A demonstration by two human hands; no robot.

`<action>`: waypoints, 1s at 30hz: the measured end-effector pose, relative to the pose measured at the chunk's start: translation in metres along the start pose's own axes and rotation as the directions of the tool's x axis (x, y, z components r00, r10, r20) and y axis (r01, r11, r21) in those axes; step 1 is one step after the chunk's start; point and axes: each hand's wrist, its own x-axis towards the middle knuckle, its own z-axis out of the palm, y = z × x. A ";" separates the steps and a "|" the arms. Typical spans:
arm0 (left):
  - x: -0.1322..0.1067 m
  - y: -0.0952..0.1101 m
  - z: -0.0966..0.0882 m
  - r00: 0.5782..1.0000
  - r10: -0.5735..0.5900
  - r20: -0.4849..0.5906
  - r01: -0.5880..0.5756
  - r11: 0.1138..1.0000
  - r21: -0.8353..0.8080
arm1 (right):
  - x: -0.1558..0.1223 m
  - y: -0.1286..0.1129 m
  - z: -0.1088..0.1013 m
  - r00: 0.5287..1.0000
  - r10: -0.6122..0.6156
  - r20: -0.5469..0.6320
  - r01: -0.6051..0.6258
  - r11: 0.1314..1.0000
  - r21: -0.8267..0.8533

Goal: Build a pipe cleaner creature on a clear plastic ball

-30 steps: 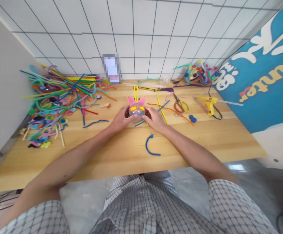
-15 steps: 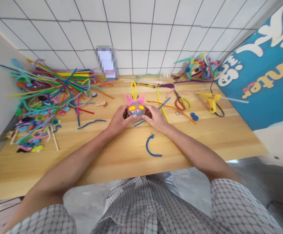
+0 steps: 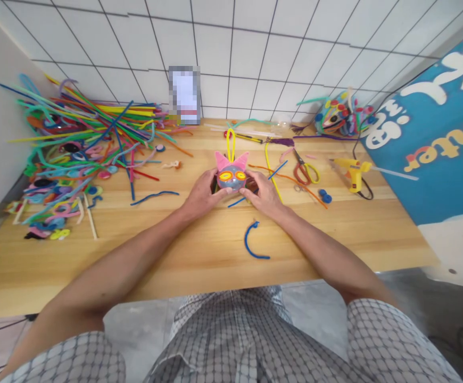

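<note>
Between my two hands is a round, clear-looking ball ornament (image 3: 232, 184) with pink pointed ears, yellow-and-orange ringed eyes and a yellow pipe cleaner loop (image 3: 230, 141) standing up from its top. My left hand (image 3: 203, 196) closes on its left side, thumb at the lower front. From the right, my right hand (image 3: 264, 194) grips it the same way; the fingertips of both hands are partly hidden behind it. A blue pipe cleaner (image 3: 237, 202) lies just below the ball, and a curved blue pipe cleaner (image 3: 248, 246) rests nearer to me.
A heap of pipe cleaners (image 3: 115, 123) and small craft pieces covers the table's left. A blurred-out phone (image 3: 185, 96) leans against the tiled wall. Scissors (image 3: 306, 171), a yellow glue gun (image 3: 354, 173), blue pieces (image 3: 324, 196) and a decorated ball (image 3: 332, 118) are on the right.
The camera view has shifted slightly, so the whole scene sits a little further right. Both hands keep their hold on the ball ornament.
</note>
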 end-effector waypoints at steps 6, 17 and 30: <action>-0.001 0.006 0.003 0.999 -0.047 -0.010 0.046 0.997 -0.067 | 0.000 -0.003 -0.001 1.000 -0.007 0.013 0.007 1.000 -0.008; 0.000 0.006 0.000 0.999 -0.032 0.008 0.032 0.998 -0.061 | -0.001 -0.002 0.001 0.999 0.044 0.017 -0.044 0.999 -0.009; -0.001 0.006 0.000 1.000 -0.011 -0.008 0.011 1.000 0.008 | -0.002 -0.009 0.001 0.999 -0.025 -0.034 0.024 1.000 -0.017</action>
